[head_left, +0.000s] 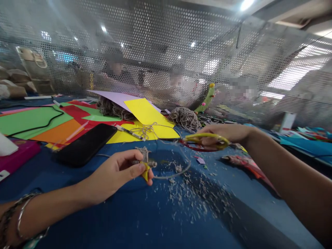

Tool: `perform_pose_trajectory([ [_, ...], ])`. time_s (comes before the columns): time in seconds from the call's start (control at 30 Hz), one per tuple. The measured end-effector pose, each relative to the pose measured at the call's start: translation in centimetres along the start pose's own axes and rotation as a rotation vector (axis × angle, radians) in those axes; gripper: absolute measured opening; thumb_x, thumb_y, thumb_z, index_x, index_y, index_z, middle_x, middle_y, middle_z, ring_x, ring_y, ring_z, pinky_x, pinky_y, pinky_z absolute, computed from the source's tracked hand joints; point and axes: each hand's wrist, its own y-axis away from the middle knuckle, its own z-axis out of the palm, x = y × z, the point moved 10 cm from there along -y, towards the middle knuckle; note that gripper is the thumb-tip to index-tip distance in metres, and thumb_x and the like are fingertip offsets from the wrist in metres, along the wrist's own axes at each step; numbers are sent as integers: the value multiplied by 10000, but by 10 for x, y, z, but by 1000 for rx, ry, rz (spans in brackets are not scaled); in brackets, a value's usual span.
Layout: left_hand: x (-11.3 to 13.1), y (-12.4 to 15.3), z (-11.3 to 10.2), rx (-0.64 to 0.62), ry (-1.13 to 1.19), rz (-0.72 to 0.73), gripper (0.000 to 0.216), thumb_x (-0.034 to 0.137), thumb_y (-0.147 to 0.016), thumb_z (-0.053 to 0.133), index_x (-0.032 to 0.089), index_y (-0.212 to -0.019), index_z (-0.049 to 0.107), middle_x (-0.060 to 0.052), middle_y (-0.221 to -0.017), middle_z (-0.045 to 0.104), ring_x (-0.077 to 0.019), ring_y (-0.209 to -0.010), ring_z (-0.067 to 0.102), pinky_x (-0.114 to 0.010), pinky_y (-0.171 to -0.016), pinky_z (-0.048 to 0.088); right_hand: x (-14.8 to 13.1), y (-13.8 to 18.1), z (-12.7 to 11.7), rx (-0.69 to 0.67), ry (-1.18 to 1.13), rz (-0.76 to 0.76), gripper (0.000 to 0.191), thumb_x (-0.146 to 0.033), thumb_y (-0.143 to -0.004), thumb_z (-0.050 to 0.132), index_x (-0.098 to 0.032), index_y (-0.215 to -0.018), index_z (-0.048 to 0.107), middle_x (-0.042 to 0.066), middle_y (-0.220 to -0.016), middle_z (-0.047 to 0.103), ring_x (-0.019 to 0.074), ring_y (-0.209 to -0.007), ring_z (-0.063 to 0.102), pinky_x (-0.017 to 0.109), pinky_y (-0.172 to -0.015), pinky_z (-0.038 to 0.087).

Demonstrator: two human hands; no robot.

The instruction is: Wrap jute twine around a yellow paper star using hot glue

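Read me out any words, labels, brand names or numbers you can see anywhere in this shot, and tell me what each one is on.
No text can be read anywhere.
The black phone lies with a dark, blank face.
The pen shows no legible marking.
The coloured paper sheets are plain.
The scissors in the right hand show no brand.
Everything behind the perforated screen is blurred.

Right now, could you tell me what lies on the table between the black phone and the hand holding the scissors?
In the head view, between the black phone and the right hand lie a pen, loose twine and yellow paper.
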Motion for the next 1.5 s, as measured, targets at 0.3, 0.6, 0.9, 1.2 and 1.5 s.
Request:
perform_pose_trajectory([
  [0.3, 0, 1, 0, 13, 0, -1, 130, 220, -789, 536, 156, -676, 526, 20, -679, 611, -90, -658, 582, -230, -712, 428, 22, -7, -39, 397, 45, 44, 324, -327, -890, 276, -119, -789, 503, -12, -676, 514, 52, -546, 483, 200, -525, 404],
  [0.6, -10, 6, 19, -147, 82, -101, 220, 319, -747, 595, 155, -654, 483, 1, -682, 625, -110, -632, 601, -254, -679, 431, 38, -61, -87, 626, 447, 282, 287, -328, -833, 465, -135, -1039, 522, 49, -1030, 543, 164, -885, 542, 349, -746, 457],
  [0.9, -16, 7, 21, -167, 55, -110, 212, 320, -761, 579, 157, -675, 473, 8, -686, 627, -107, -644, 605, -246, -683, 423, 26, -119, -75, 568, 475, 171, 305, -311, -832, 472, -136, -1080, 499, 71, -1073, 524, 165, -912, 534, 364, -766, 452],
  [1.2, -8, -4, -16, 145, -156, -93, 169, 244, -830, 474, 146, -712, 545, 6, -717, 588, -107, -683, 587, -224, -713, 411, -59, -65, -12, 499, 144, -307, 246, -144, -847, 368, -140, -1080, 446, 69, -1132, 513, 118, -1047, 475, 310, -898, 383],
  [1.5, -11, -23, -22, 196, -8, -70, 125, 246, -806, 518, 142, -742, 544, 29, -695, 572, -89, -651, 574, -216, -679, 435, -99, -31, 83, 227, -470, -420, 225, -259, -814, 400, -136, -1001, 394, 10, -758, 537, 86, -699, 527, 234, -657, 441],
])
